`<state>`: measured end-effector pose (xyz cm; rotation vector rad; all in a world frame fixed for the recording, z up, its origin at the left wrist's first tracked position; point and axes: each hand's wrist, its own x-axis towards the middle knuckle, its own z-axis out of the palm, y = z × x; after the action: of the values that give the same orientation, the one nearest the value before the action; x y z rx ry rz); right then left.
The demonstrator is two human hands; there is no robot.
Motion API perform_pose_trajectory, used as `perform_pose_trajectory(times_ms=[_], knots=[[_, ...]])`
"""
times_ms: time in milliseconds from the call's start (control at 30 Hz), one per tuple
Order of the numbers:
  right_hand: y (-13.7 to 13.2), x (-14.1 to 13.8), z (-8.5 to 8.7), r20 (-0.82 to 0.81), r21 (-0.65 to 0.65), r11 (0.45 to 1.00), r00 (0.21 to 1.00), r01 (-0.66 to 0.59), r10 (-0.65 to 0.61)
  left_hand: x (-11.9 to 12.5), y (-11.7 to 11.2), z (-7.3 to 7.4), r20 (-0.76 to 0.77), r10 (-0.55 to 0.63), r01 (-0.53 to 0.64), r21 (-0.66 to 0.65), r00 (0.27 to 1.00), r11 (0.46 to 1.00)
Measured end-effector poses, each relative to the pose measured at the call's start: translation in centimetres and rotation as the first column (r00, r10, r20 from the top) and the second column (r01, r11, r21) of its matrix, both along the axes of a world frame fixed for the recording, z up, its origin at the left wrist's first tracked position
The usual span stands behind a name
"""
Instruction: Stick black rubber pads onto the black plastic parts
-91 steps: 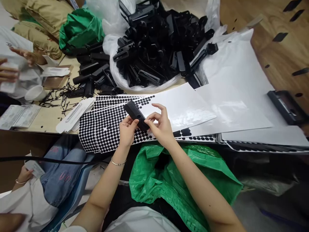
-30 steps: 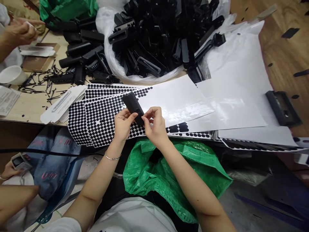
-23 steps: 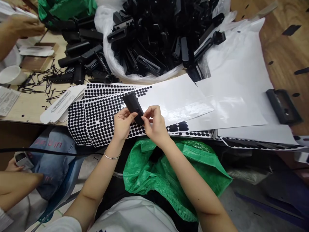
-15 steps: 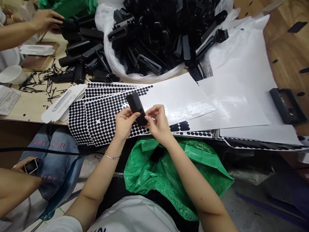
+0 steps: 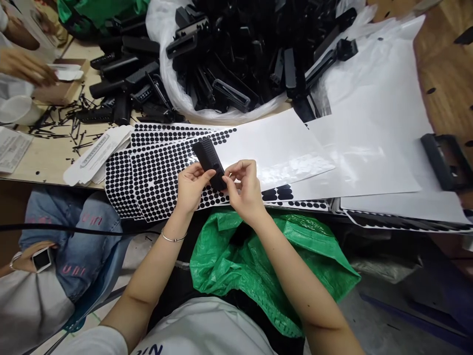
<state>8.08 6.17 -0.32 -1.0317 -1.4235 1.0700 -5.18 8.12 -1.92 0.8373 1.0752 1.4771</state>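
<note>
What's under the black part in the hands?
A sheet of black dot stickers lies below the black part, gripped by left hand and right hand. Whatever is directly beneath them is covered.

blk part [image 5: 208, 154] — btm end behind fingers [image 5: 205, 174]; parts pile [image 5: 244, 44] — cut @ top

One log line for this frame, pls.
left hand: grips black plastic part | right hand: pinches its near end | under hands: dot sticker sheet | lap: green bag

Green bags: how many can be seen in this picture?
2. One green bag lies in the person's lap; a second green bag sits at the picture's top left edge. Others may be hidden.
</note>
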Motion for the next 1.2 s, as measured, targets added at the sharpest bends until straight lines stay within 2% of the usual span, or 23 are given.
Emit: perform_pose_trajectory(times_ms=[533, 800, 933, 1100, 1167, 1200], knots=[[0.0, -0.1, -0.1, 0.06, 0.042, 0.998, 0.997, 0.038, -0.04, 0.0, 0.0, 0.0, 0.002, -0.002, 0.002, 0.004, 1.0, 1.0], [0.0, -0.3, -0.6, 0.166, 0.071, 0.992, 0.979, 0.106, -0.116, 0.1, -0.2, 0.1, -0.066, 0.029, -0.028, 0.018, 0.997, 0.999], [-0.1, -0.2, 0.1, 0.313, 0.034, 0.991, 0.94, 0.131, -0.135, 0.1, -0.2, 0.0, -0.049, 0.023, -0.021, 0.034, 0.999, 0.999], [0.6, 1.2, 1.1, 0.571, -0.07, 0.975, 0.81, 0.212, -0.134, -0.5, -0.2, -0.4, -0.031, -0.01, 0.011, 0.037, 0.999, 0.999], [1.0, 2.0, 1.1, 0.573, -0.136, 0.968, 0.814, 0.21, -0.096, -0.7, -0.3, -0.4, -0.004, -0.028, 0.028, 0.019, 1.0, 0.999], [1.2, 2.3, 1.1, 0.526, -0.168, 0.969, 0.848, 0.18, -0.066, -0.8, -0.3, -0.4, 0.01, -0.042, 0.042, 0.009, 0.999, 0.999]])
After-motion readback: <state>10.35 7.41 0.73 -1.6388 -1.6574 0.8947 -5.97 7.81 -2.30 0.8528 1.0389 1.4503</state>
